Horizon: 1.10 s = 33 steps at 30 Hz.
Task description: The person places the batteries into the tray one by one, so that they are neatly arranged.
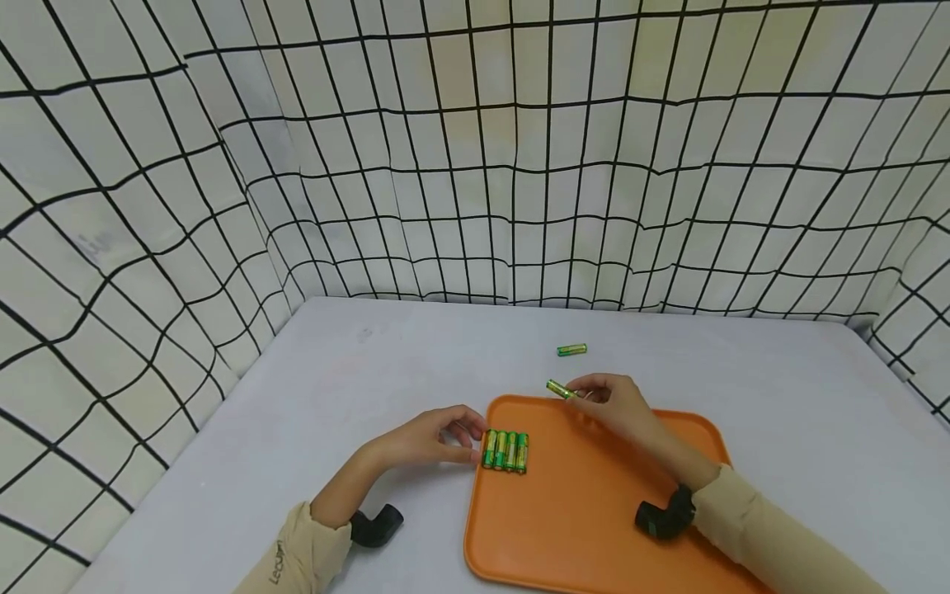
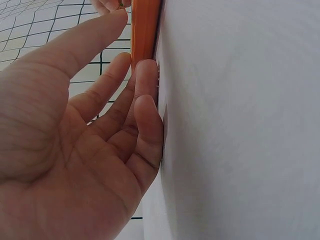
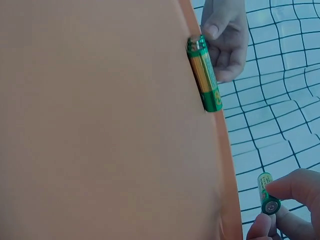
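My right hand (image 1: 614, 404) pinches a green and gold battery (image 1: 560, 388) over the far edge of the orange tray (image 1: 579, 511). In the right wrist view, thumb and fingers hold that battery (image 3: 268, 194) with its flat end facing the camera. Several matching batteries (image 1: 506, 451) lie side by side in a row at the tray's left edge. Beside that row my left hand (image 1: 426, 437) rests at the tray rim, its fingers loosely bent around no object. The left wrist view has the left fingers (image 2: 146, 117) low beside the tabletop, fingertips right at the tray's side (image 2: 144, 30).
One more battery (image 1: 571, 350) lies on the white table (image 1: 401, 355) beyond the tray. Black curved wrist pieces (image 1: 377, 526) hang below both sleeves. White walls with a black grid net (image 1: 475, 165) enclose the table at the back and sides.
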### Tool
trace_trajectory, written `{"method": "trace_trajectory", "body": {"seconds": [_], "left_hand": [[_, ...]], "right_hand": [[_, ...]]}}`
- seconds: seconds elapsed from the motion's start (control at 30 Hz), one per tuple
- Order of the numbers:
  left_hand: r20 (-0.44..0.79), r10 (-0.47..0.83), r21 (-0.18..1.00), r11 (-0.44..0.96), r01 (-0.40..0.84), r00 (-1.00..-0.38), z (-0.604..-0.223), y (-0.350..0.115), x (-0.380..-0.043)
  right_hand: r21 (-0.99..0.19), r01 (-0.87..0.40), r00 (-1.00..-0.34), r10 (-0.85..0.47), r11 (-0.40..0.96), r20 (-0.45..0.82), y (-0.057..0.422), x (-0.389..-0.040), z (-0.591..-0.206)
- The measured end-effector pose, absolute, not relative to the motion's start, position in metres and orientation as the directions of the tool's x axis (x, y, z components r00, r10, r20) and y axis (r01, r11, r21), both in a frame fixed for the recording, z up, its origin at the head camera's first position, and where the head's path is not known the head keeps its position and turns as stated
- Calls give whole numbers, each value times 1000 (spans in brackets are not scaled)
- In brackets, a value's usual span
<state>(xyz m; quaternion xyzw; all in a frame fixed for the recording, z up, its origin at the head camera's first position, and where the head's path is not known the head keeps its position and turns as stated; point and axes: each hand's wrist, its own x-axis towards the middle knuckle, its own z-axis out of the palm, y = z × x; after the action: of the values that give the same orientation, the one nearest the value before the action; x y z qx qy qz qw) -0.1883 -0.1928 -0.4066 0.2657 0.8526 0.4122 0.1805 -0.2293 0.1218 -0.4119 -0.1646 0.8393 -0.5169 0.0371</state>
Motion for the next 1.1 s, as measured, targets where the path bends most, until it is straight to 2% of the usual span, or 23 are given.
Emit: {"method": "trace_trajectory", "body": {"seconds": [0.5,1.1], "left_hand": [[-90,600,798,521,303,-795,-405,-192,-187],[-73,617,795,510,328,-784,-403,-192,-185]], "right_hand": [[-899,-205,-918,-395,388,39,120,-206,-413],[-871,-297,-866,-495,392,72,116,-189,-420]]}}
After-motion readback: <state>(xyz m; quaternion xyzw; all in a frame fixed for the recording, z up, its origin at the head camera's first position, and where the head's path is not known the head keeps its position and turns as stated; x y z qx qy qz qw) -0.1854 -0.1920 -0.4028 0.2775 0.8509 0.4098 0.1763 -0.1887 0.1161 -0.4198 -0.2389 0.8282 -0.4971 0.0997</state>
